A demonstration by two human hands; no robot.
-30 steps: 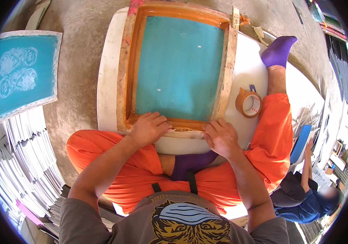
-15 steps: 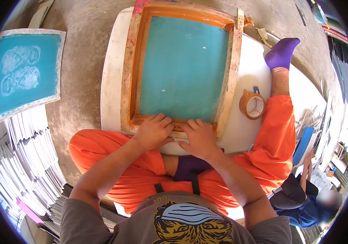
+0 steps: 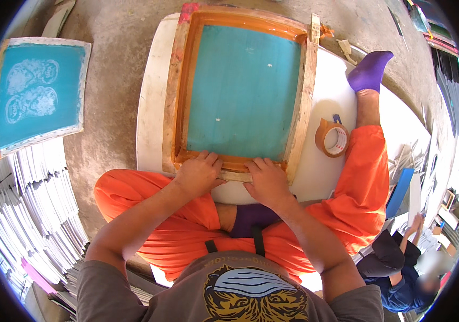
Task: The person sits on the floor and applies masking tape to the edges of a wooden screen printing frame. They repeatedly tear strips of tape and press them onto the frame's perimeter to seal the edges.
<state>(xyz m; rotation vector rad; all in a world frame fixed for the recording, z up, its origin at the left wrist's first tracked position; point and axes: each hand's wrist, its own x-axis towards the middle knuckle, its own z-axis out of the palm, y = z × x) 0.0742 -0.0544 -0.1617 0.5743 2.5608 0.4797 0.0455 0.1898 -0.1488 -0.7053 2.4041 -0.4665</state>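
Observation:
A screen printing frame (image 3: pixel 309 88) with wooden sides and a teal mesh (image 3: pixel 245 91) lies flat before me, brown tape along its inner edges. My left hand (image 3: pixel 197 173) grips the near rail left of its middle, fingers curled over the rail and thumb on the near side. Right of it, my right hand (image 3: pixel 267 181) holds the same rail, its fingertips on the taped inner edge. A gap separates the two thumbs. Under the frame is a white board (image 3: pixel 151 102). The undersides of both palms are hidden.
A roll of brown tape (image 3: pixel 326 142) stands right of the frame, near my purple-socked foot (image 3: pixel 369 72). Another teal screen (image 3: pixel 41 96) with pale oval designs is at far left, above stacks of white sheets (image 3: pixel 36 204). A person (image 3: pixel 401 268) sits at lower right.
My hands have moved slightly apart along the near rail, the left one leftward and the right one rightward. The person at lower right has shifted an arm and leaned lower.

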